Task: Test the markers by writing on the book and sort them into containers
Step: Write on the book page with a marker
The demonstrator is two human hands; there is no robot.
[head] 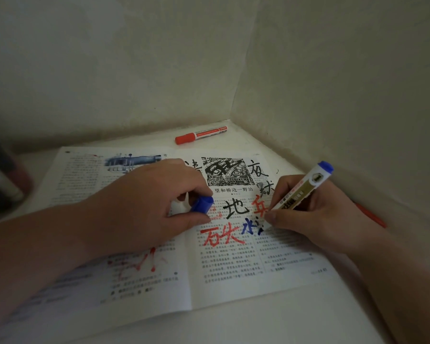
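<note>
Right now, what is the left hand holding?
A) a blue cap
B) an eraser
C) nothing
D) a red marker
A: the left hand pinches the blue cap over the book, while the right hand holds the uncapped marker.

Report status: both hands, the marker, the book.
Right hand grips blue marker, tip down at the book, blue strokes showing. Left hand pinches blue cap, resting on book. Red marker capped beyond book, clear of hands.
</note>
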